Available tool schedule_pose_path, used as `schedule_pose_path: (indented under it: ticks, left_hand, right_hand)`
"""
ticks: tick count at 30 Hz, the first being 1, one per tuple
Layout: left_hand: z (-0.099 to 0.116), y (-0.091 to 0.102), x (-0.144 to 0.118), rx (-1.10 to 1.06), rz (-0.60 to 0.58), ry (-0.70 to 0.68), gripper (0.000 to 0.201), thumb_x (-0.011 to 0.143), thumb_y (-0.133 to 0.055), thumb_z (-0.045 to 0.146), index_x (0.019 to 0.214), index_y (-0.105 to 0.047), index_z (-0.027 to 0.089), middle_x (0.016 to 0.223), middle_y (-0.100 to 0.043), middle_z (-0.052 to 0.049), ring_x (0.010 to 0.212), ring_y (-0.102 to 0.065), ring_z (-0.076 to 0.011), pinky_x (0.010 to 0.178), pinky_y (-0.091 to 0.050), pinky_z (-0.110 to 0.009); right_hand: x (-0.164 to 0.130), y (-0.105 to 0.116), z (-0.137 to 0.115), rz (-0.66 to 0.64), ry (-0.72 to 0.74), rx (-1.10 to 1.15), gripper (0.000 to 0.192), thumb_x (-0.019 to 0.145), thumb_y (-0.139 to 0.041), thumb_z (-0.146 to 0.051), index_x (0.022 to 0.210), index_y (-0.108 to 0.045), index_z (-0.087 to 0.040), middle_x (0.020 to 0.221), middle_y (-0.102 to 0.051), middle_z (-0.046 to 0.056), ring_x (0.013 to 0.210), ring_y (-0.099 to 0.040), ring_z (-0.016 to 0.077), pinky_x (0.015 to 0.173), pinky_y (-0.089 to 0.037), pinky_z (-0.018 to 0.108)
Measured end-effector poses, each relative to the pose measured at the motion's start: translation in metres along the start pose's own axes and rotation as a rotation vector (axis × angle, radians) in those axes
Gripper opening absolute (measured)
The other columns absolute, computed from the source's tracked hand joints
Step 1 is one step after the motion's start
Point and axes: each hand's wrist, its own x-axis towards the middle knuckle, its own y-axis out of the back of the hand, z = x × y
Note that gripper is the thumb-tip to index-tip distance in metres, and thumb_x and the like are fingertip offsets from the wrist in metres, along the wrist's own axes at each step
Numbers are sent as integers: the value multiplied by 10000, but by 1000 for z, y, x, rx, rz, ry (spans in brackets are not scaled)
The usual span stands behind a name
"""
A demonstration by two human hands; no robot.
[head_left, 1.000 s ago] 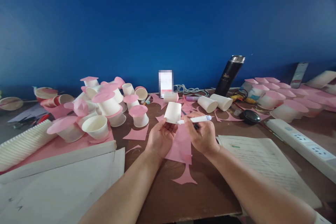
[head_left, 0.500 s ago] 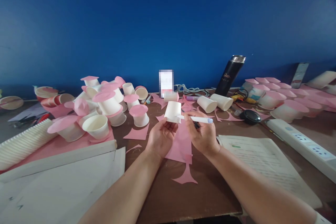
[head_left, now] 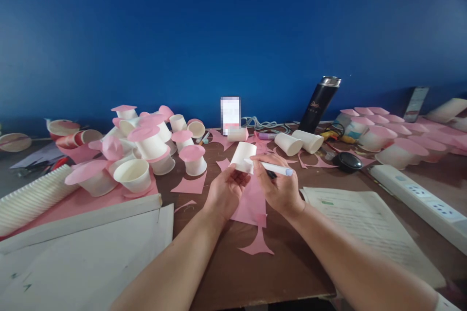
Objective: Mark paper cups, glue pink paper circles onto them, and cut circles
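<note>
My left hand (head_left: 223,193) holds a white paper cup (head_left: 243,156) upside down above the brown table (head_left: 233,272). My right hand (head_left: 279,185) grips a white marker (head_left: 272,168) whose tip rests against the cup's side; a dark object, perhaps the cap, is tucked under its fingers. Beneath both hands lie pink paper scraps (head_left: 251,209).
A heap of white cups with pink paper lids (head_left: 146,148) lies at the left, with a stack of cups (head_left: 31,199) and white boards (head_left: 87,248). More lidded cups (head_left: 386,138), a black flask (head_left: 319,103), a power strip (head_left: 419,204) and printed sheets (head_left: 368,228) are at the right.
The marker has swung from nearly level to slanting down to the right, its tip sliding across the cup. The cup has tilted slightly rightward in my left hand.
</note>
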Motion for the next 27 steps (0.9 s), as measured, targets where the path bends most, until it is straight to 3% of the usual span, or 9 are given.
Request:
schedule_pose_path:
  ticks: [12, 18, 27]
  left_hand:
    - [-3, 2, 2, 123, 35, -66, 98, 792, -609, 185, 829, -671, 118, 840, -665, -68, 738, -587, -127, 711, -461, -266]
    - [-7, 7, 2, 215, -42, -99, 183, 741, -680, 258, 854, -679, 113, 824, -658, -53, 711, -564, -123, 690, -433, -274]
    - [-8, 10, 4, 234, -69, -127, 220, 730, -702, 286, 871, -681, 119, 866, -658, -54, 744, -559, -129, 725, -419, -285]
  right_hand:
    - [1, 1, -1, 7, 9, -34, 123, 888, -526, -215, 894, -648, -199, 862, -718, 48, 834, -655, 210, 822, -477, 365]
    - [1, 0, -1, -5, 1, -27, 137, 890, -519, -224, 911, -652, -202, 870, -723, 53, 838, -659, 214, 831, -480, 382]
    - [1, 2, -2, -3, -6, -27, 140, 888, -521, -223, 906, -658, -200, 870, -722, 55, 846, -658, 213, 817, -483, 374]
